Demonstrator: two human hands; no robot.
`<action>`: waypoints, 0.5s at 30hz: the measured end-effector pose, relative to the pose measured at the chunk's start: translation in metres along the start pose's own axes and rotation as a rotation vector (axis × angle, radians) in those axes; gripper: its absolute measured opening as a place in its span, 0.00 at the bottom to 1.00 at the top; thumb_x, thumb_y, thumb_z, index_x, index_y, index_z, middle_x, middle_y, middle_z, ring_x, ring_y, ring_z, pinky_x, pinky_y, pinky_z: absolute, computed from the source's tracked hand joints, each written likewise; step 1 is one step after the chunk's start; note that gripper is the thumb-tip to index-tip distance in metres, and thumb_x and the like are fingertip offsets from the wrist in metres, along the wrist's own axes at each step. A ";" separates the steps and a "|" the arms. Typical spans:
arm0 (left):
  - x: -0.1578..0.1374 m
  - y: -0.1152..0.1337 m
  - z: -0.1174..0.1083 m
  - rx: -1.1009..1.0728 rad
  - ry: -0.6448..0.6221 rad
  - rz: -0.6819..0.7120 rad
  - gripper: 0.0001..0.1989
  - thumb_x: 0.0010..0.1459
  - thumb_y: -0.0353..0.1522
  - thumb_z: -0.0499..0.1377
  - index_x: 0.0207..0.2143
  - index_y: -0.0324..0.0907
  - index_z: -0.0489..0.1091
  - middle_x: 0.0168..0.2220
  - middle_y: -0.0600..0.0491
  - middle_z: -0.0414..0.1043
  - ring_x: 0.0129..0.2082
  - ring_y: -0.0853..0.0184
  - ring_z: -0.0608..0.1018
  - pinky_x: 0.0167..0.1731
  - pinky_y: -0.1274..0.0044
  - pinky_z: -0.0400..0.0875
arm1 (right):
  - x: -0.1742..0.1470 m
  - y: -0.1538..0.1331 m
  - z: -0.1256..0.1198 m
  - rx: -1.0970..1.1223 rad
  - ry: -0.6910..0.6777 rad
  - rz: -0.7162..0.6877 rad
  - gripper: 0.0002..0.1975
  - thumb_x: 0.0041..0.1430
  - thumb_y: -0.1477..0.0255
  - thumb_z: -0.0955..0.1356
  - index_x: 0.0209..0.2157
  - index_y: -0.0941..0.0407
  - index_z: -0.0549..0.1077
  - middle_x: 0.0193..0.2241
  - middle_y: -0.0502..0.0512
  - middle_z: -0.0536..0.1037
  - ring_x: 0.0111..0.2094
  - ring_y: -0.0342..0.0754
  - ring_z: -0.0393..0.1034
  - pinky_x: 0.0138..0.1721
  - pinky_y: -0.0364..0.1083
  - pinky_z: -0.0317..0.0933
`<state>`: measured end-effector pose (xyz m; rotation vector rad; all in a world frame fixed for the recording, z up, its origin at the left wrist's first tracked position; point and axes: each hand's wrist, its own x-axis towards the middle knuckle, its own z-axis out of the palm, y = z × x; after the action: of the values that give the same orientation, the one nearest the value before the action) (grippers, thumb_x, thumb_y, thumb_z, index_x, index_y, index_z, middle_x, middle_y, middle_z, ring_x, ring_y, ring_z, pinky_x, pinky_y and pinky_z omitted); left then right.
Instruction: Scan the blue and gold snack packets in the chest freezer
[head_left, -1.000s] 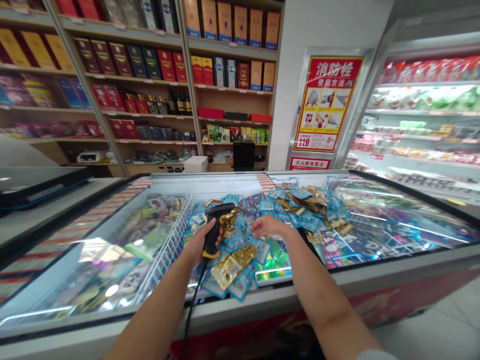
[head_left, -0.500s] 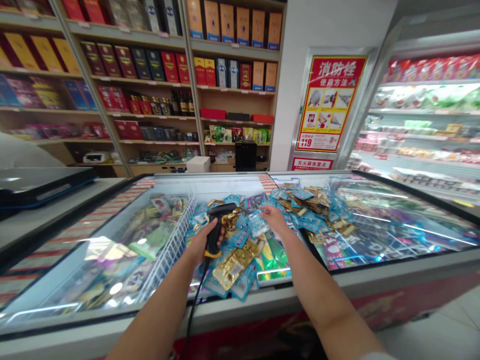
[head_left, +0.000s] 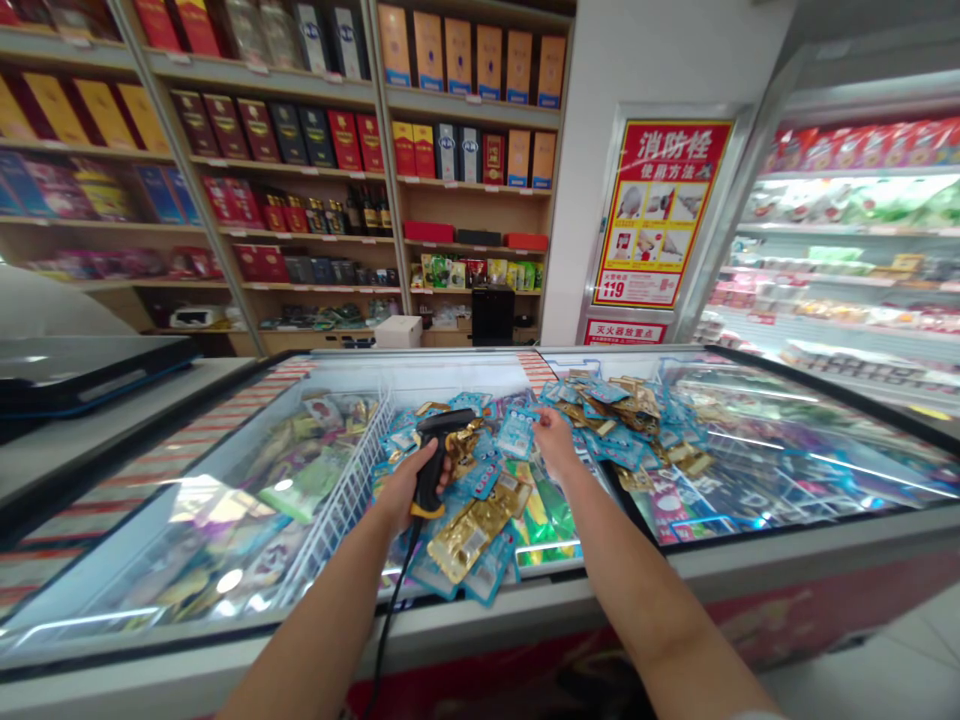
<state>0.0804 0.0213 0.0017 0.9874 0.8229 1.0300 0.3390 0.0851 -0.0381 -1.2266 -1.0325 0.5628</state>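
Note:
My left hand (head_left: 411, 482) is closed round the grip of a black and yellow barcode scanner (head_left: 432, 462), whose head points to the right and whose cable hangs down the freezer's front. Facing it, my right hand (head_left: 553, 440) pinches the right edge of a light blue packet (head_left: 517, 432). Below the scanner lie loose blue packets (head_left: 487, 568) and a gold packet (head_left: 474, 530) on the freezer's glass top. A second heap of blue and gold packets (head_left: 619, 410) is to the right of my right hand.
The glass-topped chest freezer (head_left: 555, 590) spans the view, with bagged goods under its glass. A scale-like device (head_left: 90, 370) stands on the left counter. Behind are shelves of boxes (head_left: 300, 130), a red fire-hydrant sign (head_left: 664, 215) and a lit refrigerated display (head_left: 855, 250).
The packet in my right hand has turned so that its blue printed face shows more, and the hand has shifted slightly right. The scanner stays nearly in place.

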 end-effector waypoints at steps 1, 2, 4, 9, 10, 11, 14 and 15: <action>0.000 0.000 0.000 0.005 -0.003 -0.005 0.22 0.50 0.48 0.62 0.26 0.36 0.69 0.20 0.53 0.66 0.17 0.74 0.66 0.15 0.84 0.59 | 0.000 0.000 0.001 0.005 0.001 -0.003 0.14 0.44 0.69 0.67 0.36 0.55 0.75 0.26 0.50 0.74 0.30 0.48 0.68 0.32 0.45 0.62; 0.000 0.000 -0.001 0.007 -0.004 -0.007 0.22 0.50 0.48 0.62 0.26 0.36 0.69 0.20 0.53 0.66 0.17 0.74 0.66 0.15 0.84 0.59 | 0.000 0.000 0.001 0.008 -0.002 -0.004 0.14 0.44 0.69 0.67 0.36 0.55 0.74 0.26 0.50 0.74 0.30 0.48 0.68 0.33 0.45 0.63; 0.000 0.000 -0.001 0.007 -0.002 -0.007 0.22 0.50 0.48 0.62 0.26 0.36 0.69 0.20 0.53 0.66 0.17 0.74 0.66 0.15 0.84 0.59 | -0.001 -0.001 0.002 0.015 -0.013 -0.004 0.13 0.44 0.69 0.67 0.35 0.55 0.74 0.27 0.50 0.75 0.31 0.49 0.69 0.33 0.46 0.63; 0.001 -0.002 -0.002 0.019 -0.009 0.008 0.22 0.51 0.48 0.62 0.26 0.36 0.69 0.20 0.54 0.66 0.17 0.75 0.66 0.16 0.83 0.60 | -0.006 -0.011 0.001 0.015 -0.099 -0.028 0.14 0.44 0.68 0.68 0.36 0.55 0.73 0.28 0.50 0.77 0.31 0.49 0.71 0.34 0.46 0.65; 0.002 -0.002 -0.002 0.024 -0.008 0.013 0.22 0.51 0.49 0.61 0.26 0.36 0.69 0.20 0.54 0.67 0.17 0.75 0.66 0.17 0.83 0.60 | -0.008 -0.015 0.000 0.005 -0.125 -0.038 0.15 0.44 0.68 0.68 0.37 0.55 0.72 0.28 0.50 0.77 0.31 0.49 0.71 0.34 0.47 0.65; 0.002 -0.003 -0.003 0.029 -0.008 0.015 0.22 0.51 0.49 0.61 0.26 0.36 0.69 0.20 0.54 0.67 0.17 0.75 0.66 0.17 0.83 0.60 | -0.009 -0.018 0.000 -0.011 -0.146 -0.055 0.15 0.43 0.69 0.68 0.37 0.55 0.72 0.29 0.51 0.77 0.32 0.49 0.71 0.36 0.47 0.65; 0.003 -0.003 -0.005 0.035 -0.008 -0.004 0.23 0.52 0.49 0.60 0.27 0.36 0.69 0.20 0.54 0.66 0.17 0.75 0.66 0.17 0.83 0.59 | -0.013 -0.027 0.000 -0.070 -0.182 -0.132 0.14 0.42 0.70 0.69 0.36 0.55 0.72 0.35 0.53 0.78 0.38 0.51 0.73 0.43 0.50 0.65; 0.003 -0.003 -0.005 0.036 -0.009 -0.016 0.23 0.52 0.50 0.60 0.27 0.36 0.69 0.20 0.54 0.66 0.16 0.75 0.66 0.16 0.83 0.59 | -0.014 -0.028 0.000 -0.092 -0.186 -0.154 0.14 0.42 0.69 0.70 0.35 0.55 0.72 0.36 0.53 0.78 0.40 0.52 0.73 0.46 0.51 0.64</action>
<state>0.0777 0.0252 -0.0032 1.0138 0.8429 0.9995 0.3280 0.0657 -0.0160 -1.1788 -1.3105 0.5204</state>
